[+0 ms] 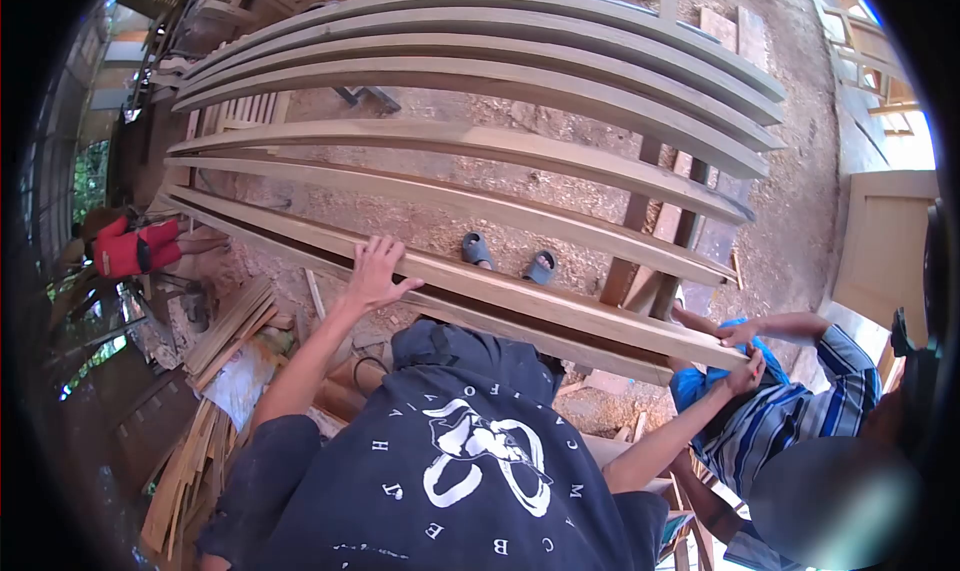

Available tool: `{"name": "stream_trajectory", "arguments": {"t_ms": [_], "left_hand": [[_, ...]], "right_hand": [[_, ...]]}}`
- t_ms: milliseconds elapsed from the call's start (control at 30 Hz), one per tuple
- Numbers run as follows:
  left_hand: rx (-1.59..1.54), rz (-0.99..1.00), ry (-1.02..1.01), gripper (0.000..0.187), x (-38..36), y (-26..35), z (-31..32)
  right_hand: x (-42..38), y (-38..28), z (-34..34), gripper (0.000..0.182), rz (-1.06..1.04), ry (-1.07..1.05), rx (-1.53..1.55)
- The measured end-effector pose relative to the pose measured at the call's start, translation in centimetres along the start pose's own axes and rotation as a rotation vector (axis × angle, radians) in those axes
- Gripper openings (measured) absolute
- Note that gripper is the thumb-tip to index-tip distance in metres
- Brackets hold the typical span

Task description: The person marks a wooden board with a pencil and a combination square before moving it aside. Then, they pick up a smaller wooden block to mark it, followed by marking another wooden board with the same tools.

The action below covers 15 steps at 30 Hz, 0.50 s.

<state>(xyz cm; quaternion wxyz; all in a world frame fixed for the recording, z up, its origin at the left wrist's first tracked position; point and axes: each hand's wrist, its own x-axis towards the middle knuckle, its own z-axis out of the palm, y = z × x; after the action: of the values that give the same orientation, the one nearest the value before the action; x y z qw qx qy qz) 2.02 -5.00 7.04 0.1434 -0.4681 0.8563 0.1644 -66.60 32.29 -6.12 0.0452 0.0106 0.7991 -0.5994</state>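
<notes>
Steady, even pressure from both hands seemed best against beam (pixel 560 295) twisting. Your left hand (pixel 376 274) lay over it, fingers spread; right hand (pixel 745 373) bent at right end, grip couldn't be told. Beam lay crosswise before you, long axis far left to near right, right end toward co-worker (pixel 765 421).

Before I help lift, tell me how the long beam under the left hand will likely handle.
The beam is probably stiff, being thick-looking wood. It may be unwieldy, since it reaches well beyond the left hand. Its flat, squared faces suggest sliding rather than rolling.
</notes>
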Motion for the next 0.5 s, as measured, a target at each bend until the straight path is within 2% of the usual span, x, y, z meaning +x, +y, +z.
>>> {"name": "stream_trajectory", "arguments": {"t_ms": [67,167,233,300,333,400,500], "left_hand": [[-0.093,0.023,-0.064,0.077,-0.2,-0.1,0.6],[-0.104,0.115,-0.046,0.079,0.0,0.3,1.6],[-0.133,0.078,-0.096,0.079,1.0,0.2,1.3],[-0.142,0.136,-0.199,0.066,2.2,0.3,1.0],[-0.139,0.124,-0.201,0.066,2.8,0.1,1.4],[-0.178,0.171,-0.223,0.052,3.7,0.1,2.2],[-0.140,0.143,-0.285,0.054,4.6,0.9,2.1]], "right_hand": [[0.7,1.5,-1.0,0.028,-0.015,-0.031,-0.106],[2.4,3.5,-1.9,0.032,-0.030,-0.035,-0.171],[3.4,4.3,-2.1,0.032,-0.014,-0.012,-0.168],[3.4,3.8,-2.2,0.033,0.015,-0.025,-0.185],[3.6,4.0,-2.5,0.033,0.039,-0.012,-0.161],[3.6,3.6,-2.3,0.034,0.067,-0.001,-0.170],[3.1,3.3,-2.2,0.035,0.065,0.024,-0.157]]}}
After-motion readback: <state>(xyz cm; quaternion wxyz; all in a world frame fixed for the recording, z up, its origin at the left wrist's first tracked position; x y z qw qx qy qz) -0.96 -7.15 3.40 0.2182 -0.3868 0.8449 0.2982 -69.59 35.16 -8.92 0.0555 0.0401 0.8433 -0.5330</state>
